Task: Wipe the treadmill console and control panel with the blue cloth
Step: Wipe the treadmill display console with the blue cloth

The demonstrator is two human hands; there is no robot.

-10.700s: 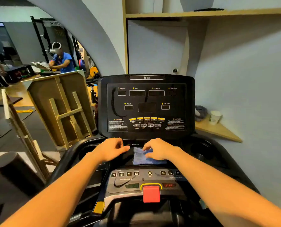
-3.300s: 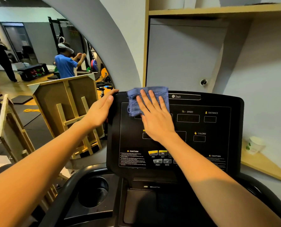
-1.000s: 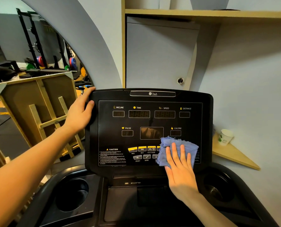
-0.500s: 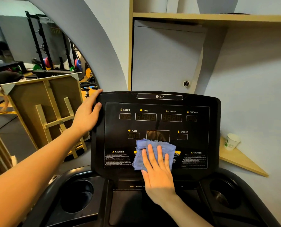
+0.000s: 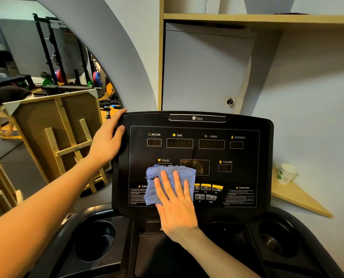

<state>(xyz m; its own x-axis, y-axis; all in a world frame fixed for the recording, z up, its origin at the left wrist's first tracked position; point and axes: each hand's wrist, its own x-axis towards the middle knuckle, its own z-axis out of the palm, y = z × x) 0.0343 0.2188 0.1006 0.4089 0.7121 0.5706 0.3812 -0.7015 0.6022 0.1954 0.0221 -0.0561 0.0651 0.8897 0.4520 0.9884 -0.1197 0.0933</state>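
Observation:
The black treadmill console (image 5: 245, 125) stands upright in front of me, with dark displays labelled incline, time, speed, distance, pulse and calorie. The blue cloth (image 5: 157, 177) lies flat on the lower left of the panel, covering the left buttons and part of the caution text. My right hand (image 5: 175, 201) presses on it with flat, spread fingers. My left hand (image 5: 106, 143) grips the console's upper left edge, thumb on the front. Some yellow buttons (image 5: 211, 187) show to the right of the cloth.
Two round cup holders (image 5: 95, 239) (image 5: 275, 239) sit in the tray below the console. A paper cup (image 5: 286, 173) stands on a wooden corner shelf (image 5: 299, 199) at the right. Wooden frames (image 5: 56, 133) lean at the left, beside a wall mirror showing gym racks.
My right hand has slid the cloth leftwards along the bottom of the panel, from the lower right over the buttons to the lower left. My left hand keeps its hold on the console edge.

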